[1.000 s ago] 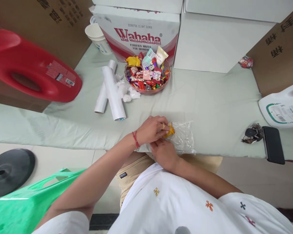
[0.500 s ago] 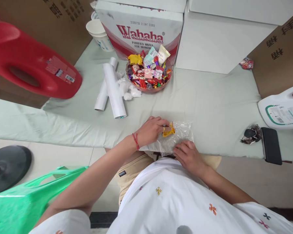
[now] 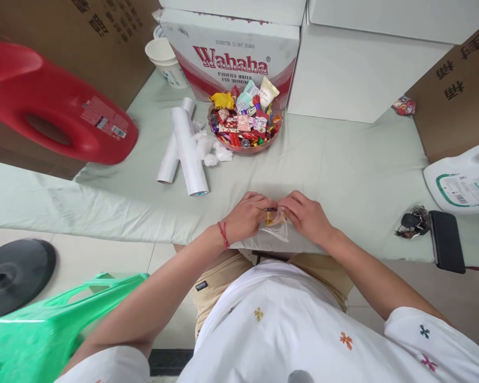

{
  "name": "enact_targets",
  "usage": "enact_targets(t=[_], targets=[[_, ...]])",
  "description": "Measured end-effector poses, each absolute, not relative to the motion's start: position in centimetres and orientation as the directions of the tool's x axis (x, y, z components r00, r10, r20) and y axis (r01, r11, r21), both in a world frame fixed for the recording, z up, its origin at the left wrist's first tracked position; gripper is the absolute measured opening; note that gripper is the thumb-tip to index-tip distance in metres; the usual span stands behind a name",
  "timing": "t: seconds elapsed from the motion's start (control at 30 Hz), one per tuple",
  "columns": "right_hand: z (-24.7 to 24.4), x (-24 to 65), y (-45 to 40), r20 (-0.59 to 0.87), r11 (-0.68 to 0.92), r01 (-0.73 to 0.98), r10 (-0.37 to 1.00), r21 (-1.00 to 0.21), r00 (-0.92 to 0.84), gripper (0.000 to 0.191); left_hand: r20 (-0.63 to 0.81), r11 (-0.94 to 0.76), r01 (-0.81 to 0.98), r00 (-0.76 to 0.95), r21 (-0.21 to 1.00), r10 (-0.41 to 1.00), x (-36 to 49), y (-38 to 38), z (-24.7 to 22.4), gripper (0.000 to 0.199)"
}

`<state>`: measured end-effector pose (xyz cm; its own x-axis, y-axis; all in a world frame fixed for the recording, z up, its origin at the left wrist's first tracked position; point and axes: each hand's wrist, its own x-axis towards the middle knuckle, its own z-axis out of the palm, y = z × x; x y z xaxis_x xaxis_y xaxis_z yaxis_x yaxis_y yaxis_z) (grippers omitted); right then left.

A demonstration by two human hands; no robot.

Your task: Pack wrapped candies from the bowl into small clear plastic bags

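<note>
A small yellow-wrapped piece point(image 3: 271, 216) lies between my hands near the table's front edge, partly covered by a clear plastic sheet point(image 3: 278, 229). My left hand point(image 3: 247, 215), with a red string at the wrist, has its fingers closed on the yellow piece from the left. My right hand point(image 3: 306, 214) pinches the folded plastic from the right, its fingertips almost touching those of my left hand. Beyond them, a glass bowl point(image 3: 245, 149) is heaped with wrapped candies. Part of the yellow piece is hidden by fingers and plastic.
White rolls point(image 3: 188, 151) and crumpled plastic point(image 3: 211, 148) lie left of the bowl. Boxes point(image 3: 239, 58) stand behind it. A red jug point(image 3: 99, 125) is at the left. Keys point(image 3: 413, 222), a phone point(image 3: 447, 242) and a white jug point(image 3: 465, 183) are at the right.
My right hand has moved up and forward, bringing the plastic over the yellow piece. The sheet, spread out before, is now folded and bunched between my hands. My left hand stays nearly in place.
</note>
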<state>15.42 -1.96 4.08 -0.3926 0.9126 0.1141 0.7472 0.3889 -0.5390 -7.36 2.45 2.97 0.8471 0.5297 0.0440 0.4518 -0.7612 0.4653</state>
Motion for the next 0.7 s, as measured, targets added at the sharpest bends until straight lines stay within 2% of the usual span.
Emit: enact_targets(t=[0.13,0.23,0.33,0.4,0.5,0.53,0.57,0.67,0.7], targets=[[3.0,14.5,0.7,0.026,0.265,0.636,0.933,-0.725,-0.359,0.023,0.080,-0.684,0.474,0.788,0.555,0.611,-8.0,2.2,2.7,0.064],[2.1,14.0,1.2,-0.018,0.171,0.545,0.946,-0.821,-0.323,0.021,0.089,-0.564,0.466,0.712,0.681,0.696,-8.8,1.6,2.2,0.071],[1.6,13.7,1.0,-0.006,0.162,0.549,0.956,-0.820,-0.292,0.021,0.083,-0.428,0.415,0.633,0.803,0.770,-9.1,0.3,1.5,0.063],[1.4,13.6,0.8,0.017,0.178,0.573,0.961,-0.800,-0.275,0.022,0.085,-0.378,0.398,0.588,0.836,0.805,-8.7,-0.9,1.1,0.063],[1.2,13.4,0.4,0.032,0.192,0.621,0.965,-0.760,-0.259,0.023,0.110,-0.356,0.442,0.491,0.823,0.864,-7.2,-2.8,0.8,0.088],[1.2,13.3,0.3,0.037,0.197,0.637,0.966,-0.745,-0.256,0.023,0.122,-0.346,0.472,0.442,0.811,0.888,-6.7,-3.4,0.7,0.090],[1.1,13.3,0.1,0.044,0.206,0.652,0.966,-0.730,-0.256,0.023,0.136,-0.331,0.503,0.385,0.798,0.913,-6.2,-3.8,0.7,0.083],[0.9,13.3,-0.1,0.064,0.230,0.672,0.963,-0.704,-0.263,0.022,0.146,-0.245,0.590,0.211,0.769,0.966,-5.3,-3.9,0.6,0.030],[0.9,13.3,-0.2,0.064,0.230,0.670,0.963,-0.706,-0.263,0.022,0.132,-0.203,0.619,0.159,0.758,0.978,-5.3,-3.7,0.5,0.028]])
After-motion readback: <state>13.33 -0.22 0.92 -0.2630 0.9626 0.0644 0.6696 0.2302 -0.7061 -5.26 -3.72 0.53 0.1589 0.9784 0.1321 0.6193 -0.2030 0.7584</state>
